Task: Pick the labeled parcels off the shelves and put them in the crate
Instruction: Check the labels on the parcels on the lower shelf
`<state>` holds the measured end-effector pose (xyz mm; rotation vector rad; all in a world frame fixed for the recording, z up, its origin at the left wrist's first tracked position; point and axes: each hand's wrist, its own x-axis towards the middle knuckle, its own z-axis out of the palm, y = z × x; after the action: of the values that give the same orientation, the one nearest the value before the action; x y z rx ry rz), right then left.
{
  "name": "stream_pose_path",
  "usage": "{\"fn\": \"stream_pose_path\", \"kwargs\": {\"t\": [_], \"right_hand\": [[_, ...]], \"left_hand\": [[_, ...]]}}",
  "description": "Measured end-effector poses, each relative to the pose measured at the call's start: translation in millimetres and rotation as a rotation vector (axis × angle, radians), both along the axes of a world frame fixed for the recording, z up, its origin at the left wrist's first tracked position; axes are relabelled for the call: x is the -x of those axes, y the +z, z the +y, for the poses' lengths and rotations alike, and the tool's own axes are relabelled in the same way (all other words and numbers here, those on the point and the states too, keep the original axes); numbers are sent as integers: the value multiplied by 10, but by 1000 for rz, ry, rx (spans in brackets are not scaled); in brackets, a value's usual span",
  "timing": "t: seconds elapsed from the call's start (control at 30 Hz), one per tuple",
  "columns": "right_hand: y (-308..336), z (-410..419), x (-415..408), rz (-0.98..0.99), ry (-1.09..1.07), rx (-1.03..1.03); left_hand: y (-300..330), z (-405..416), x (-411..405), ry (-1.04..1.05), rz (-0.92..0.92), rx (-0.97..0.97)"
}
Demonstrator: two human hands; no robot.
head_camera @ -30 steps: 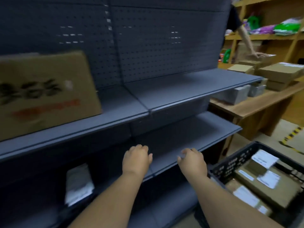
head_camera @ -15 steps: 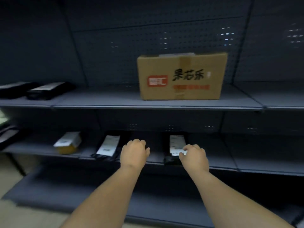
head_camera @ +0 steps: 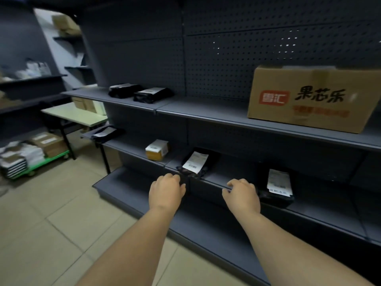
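Dark grey shelves fill the view. On the middle shelf lie a black bag with a white label, a second labeled black bag to its right, and a small yellow-and-white box to the left. My left hand hovers just below and left of the first bag, fingers loosely curled, holding nothing. Between the two bags, my right hand is stretched toward the shelf edge, also holding nothing. Two more black bags sit on the upper shelf. The crate is out of view.
A large brown printed carton stands on the upper shelf at the right. Another dark bag lies at the shelf's left end. A pale table and a green trolley stacked with parcels stand on the tiled floor at the left.
My view has swung left along the shelving, away from the crate. The carton now sits at the right and the labeled bags are in front of my hands. Both hands remain outstretched, holding nothing.
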<state>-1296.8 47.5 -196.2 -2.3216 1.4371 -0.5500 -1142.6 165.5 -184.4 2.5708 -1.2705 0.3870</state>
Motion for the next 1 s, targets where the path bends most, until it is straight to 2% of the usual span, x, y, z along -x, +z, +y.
{"fn": "stream_pose_path", "kwargs": {"t": [0.4, 0.73, 1.0], "right_hand": [[-67, 531, -1323, 9, 95, 17], [26, 963, -2766, -32, 86, -17], [-92, 1013, -3501, -10, 57, -37]], "left_hand": [[-54, 705, -1159, 140, 47, 45], [92, 1046, -2557, 79, -10, -16], [-31, 1002, -3323, 37, -10, -50]]}}
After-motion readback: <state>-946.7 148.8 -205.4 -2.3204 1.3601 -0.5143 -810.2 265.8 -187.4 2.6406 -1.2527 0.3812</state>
